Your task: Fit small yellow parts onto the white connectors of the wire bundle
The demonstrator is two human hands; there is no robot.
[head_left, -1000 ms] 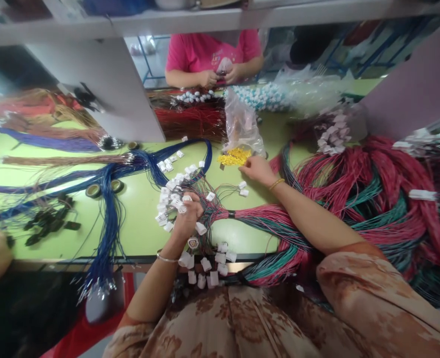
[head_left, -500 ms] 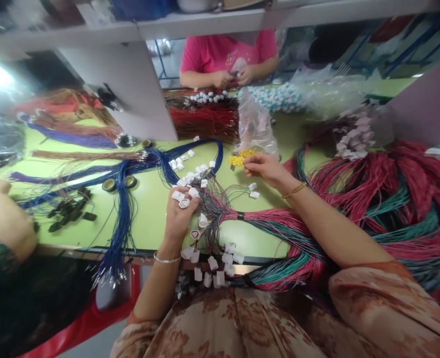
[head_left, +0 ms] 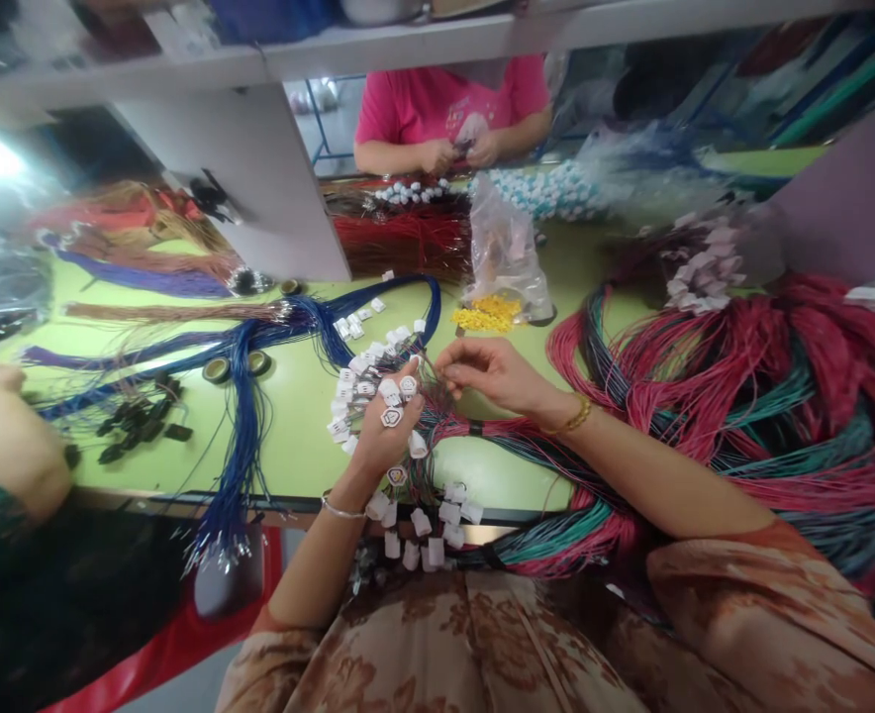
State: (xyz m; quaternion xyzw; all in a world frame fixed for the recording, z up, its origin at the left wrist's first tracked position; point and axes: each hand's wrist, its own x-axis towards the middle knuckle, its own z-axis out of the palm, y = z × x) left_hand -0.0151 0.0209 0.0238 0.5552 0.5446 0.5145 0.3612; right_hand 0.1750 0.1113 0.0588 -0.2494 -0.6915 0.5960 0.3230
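My left hand (head_left: 384,441) is closed around several white plastic connectors (head_left: 391,416) on thin wires, their open ends facing up. My right hand (head_left: 498,376) is beside it, thumb and forefinger pinched at the thin wires; what is between the fingertips is too small to make out. A wire bundle (head_left: 527,436) in pink, black and green runs right from the connectors, bound with black tape. More white connectors (head_left: 344,391) lie beyond my left hand, and others (head_left: 423,525) hang at the table edge. A pile of small yellow pieces (head_left: 486,313) lies beyond my right hand.
A clear plastic bag (head_left: 508,248) stands behind the yellow pieces. Blue wires (head_left: 243,416), tape rolls (head_left: 216,369) and black connectors (head_left: 137,421) lie left. Heaped pink and green wires (head_left: 705,386) fill the right. A co-worker's arm (head_left: 7,436) is at left; another person (head_left: 452,119) sits opposite.
My right hand has drawn back from the yellow pieces toward my left hand. My left hand has shifted slightly right with its connectors, uncovering more white connectors on the table.
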